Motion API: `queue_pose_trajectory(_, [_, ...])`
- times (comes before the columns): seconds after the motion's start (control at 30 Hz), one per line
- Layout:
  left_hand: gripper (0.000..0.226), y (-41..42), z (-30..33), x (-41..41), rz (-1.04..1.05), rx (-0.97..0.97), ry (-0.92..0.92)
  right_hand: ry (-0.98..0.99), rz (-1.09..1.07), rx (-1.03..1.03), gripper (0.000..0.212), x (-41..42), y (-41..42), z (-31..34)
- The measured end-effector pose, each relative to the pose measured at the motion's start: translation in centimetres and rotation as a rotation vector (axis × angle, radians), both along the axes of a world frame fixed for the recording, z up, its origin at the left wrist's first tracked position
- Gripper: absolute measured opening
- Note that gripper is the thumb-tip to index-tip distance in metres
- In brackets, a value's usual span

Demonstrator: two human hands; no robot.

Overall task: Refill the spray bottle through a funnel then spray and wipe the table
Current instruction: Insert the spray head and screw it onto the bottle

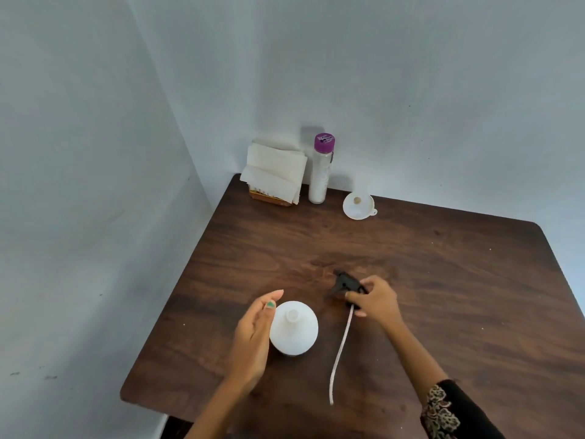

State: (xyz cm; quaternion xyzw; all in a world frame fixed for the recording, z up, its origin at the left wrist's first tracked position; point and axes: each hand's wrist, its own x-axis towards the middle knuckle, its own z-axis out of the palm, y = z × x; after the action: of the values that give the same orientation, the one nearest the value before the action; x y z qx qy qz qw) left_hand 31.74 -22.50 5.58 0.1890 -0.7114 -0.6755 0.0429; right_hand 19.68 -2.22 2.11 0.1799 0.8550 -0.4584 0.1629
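Note:
A white spray bottle point(294, 327) stands upright near the front of the brown table point(443, 280), its neck uncovered. My left hand point(256, 331) is beside the bottle's left side, fingers straight, palm toward it. My right hand point(376, 299) grips the black spray head point(345, 283), which is off the bottle; its white dip tube point(340, 353) trails toward the front edge. A white funnel point(359, 204) lies at the back of the table. A refill bottle with a purple cap point(321, 169) stands by the wall.
A stack of white paper napkins in a brown holder point(275, 175) stands in the back left corner next to the purple-capped bottle. Walls close in behind and on the left. The table's right half is bare wood.

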Motion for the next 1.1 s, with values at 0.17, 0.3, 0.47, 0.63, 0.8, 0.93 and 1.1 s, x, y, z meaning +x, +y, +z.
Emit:
queue_pose_trajectory(0.17, [0.021,-0.6,0.7,0.2,-0.112,-0.008,-0.023,0.398,-0.195,-0.403,0.029,-1.5,0.4,9.1])
queue_pose_trajectory(0.3, [0.023,-0.6,1.3,-0.3,-0.203,-0.008,-0.041,0.681,-0.141,-0.417,0.036,0.2,-1.8,16.0])
queue_pose_trajectory(0.47, [0.015,-0.4,1.9,-1.1,-0.185,-0.078,-0.016,0.808,-0.006,-0.400,0.039,3.4,-4.1,18.8])
queue_pose_trajectory(0.63, [0.012,-0.7,1.0,-1.3,-0.167,-0.217,0.002,0.819,0.146,-0.422,0.041,5.3,-5.1,18.4])
queue_pose_trajectory(0.8, [0.011,-1.0,0.1,-1.0,-0.131,-0.336,0.015,0.792,0.246,-0.374,0.042,6.6,-5.5,18.1])
queue_pose_trajectory(0.93, [0.008,-1.0,-0.6,-0.8,-0.165,-0.396,0.010,0.758,0.302,-0.313,0.042,7.2,-5.3,18.0])
queue_pose_trajectory(1.1, [0.016,-1.0,-1.1,-0.7,-0.136,-0.325,0.024,0.692,0.471,-0.118,0.030,7.5,-4.9,18.1])
